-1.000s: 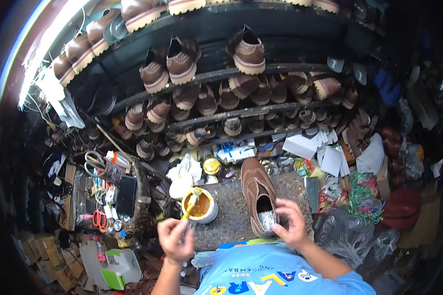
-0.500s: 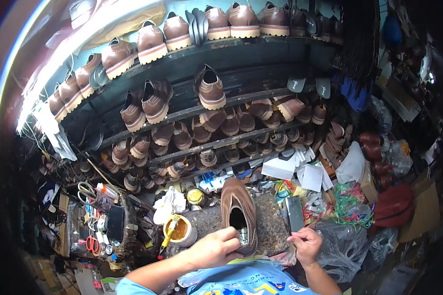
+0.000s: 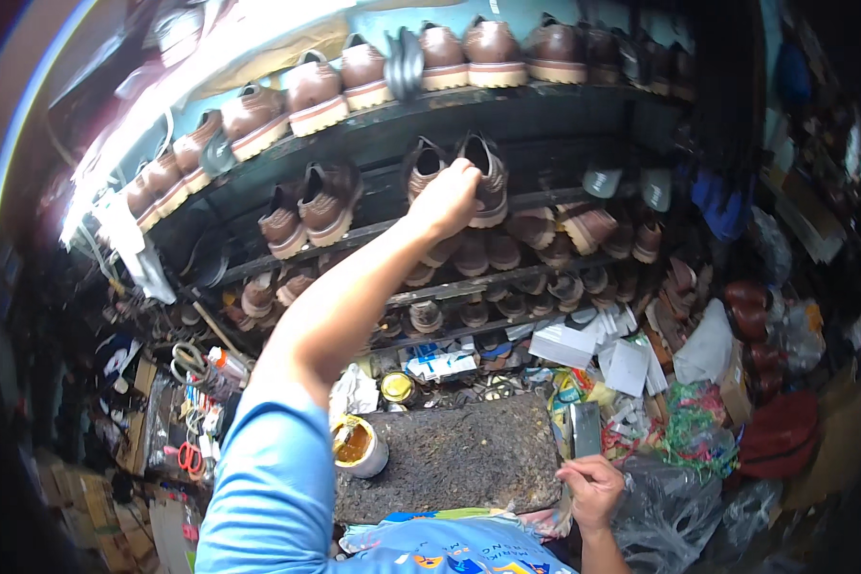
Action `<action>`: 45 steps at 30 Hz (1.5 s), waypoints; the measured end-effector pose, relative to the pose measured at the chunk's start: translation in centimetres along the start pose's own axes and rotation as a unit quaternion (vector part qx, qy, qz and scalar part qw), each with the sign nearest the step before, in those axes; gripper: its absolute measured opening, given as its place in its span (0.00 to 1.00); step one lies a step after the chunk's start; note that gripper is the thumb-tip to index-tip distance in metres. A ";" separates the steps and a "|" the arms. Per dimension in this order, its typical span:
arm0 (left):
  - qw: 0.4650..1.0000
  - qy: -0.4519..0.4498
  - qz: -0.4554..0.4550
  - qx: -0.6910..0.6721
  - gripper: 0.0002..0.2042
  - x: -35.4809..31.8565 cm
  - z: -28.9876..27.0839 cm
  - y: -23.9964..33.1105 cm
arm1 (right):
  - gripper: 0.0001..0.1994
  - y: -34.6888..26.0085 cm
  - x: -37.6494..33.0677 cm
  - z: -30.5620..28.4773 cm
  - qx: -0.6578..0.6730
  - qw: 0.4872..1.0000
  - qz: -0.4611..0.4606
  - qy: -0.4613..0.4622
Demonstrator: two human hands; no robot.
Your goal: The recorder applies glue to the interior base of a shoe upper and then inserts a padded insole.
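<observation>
R hand [image 3: 594, 486] just off surface's [image 3: 469, 464] near R corner, fingers pinched, can't tell if on anything; abt same spot as 0.5 s ago. Pot [image 3: 373, 464] of amber paste stays at surface's L edge. L hand [image 3: 452, 196], reached up since, grips brown shoe [image 3: 491, 182], now off surface, at shelf's [image 3: 371, 232] front edge, R of similar shoe [image 3: 425, 165].
</observation>
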State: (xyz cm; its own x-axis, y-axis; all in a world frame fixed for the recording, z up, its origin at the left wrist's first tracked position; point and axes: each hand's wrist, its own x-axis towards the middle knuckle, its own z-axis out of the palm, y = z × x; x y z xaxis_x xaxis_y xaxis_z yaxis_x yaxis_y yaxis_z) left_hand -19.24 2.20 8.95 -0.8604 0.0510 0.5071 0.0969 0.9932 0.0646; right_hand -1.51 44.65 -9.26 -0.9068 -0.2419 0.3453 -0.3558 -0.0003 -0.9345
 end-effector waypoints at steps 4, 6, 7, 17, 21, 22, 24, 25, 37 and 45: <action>0.999 0.027 -0.032 -0.022 0.23 2.0 2.8 1.0 | 0.11 3.3 -1.3 -2.3 -0.024 0.993 0.062 0.093; 0.997 0.048 -0.050 -0.023 0.21 0.6 0.2 2.3 | 0.11 5.4 -1.4 -4.3 -0.020 0.991 0.069 0.117; 0.996 0.091 -0.001 -0.014 0.17 -0.3 -1.8 2.3 | 0.10 6.5 -1.4 -5.3 -0.028 0.990 0.056 0.123; 0.818 0.331 -0.378 0.280 0.25 -9.4 -21.9 -18.4 | 0.10 -0.1 9.2 -5.2 -0.134 0.987 -0.083 0.030; 0.858 0.270 -0.271 0.343 0.21 -16.9 -27.7 -24.1 | 0.20 -10.0 18.1 5.8 -0.095 0.946 -0.279 -0.136; 0.851 0.290 -0.297 0.321 0.22 -16.0 -26.3 -23.1 | 0.21 -11.8 19.8 8.0 -0.095 0.941 -0.293 -0.138; 0.858 0.280 -0.366 0.228 0.24 -13.4 -24.7 -16.6 | 0.24 -13.8 23.2 10.7 -0.091 0.946 -0.280 -0.136; 0.846 0.353 -0.289 0.276 0.23 -18.2 -27.5 -18.1 | 0.26 -15.2 23.9 13.4 -0.037 0.948 -0.270 -0.162; 0.491 0.187 -0.410 -0.746 0.24 -36.3 -11.1 13.2 | 0.41 -19.7 41.7 31.8 -0.206 0.940 -0.254 0.095; 0.560 0.162 -0.364 -0.727 0.20 -36.9 -10.7 13.5 | 0.16 -16.2 34.2 26.3 -0.050 0.840 -0.522 0.140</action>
State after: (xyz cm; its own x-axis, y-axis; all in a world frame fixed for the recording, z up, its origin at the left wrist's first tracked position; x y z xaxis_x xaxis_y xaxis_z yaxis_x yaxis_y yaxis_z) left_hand 19.21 12.63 0.31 -0.8234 -0.5674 0.0065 0.2878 -0.4077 0.8666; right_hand -20.79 10.84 15.39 -0.1026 0.0769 0.9918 -0.9945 0.0143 -0.1040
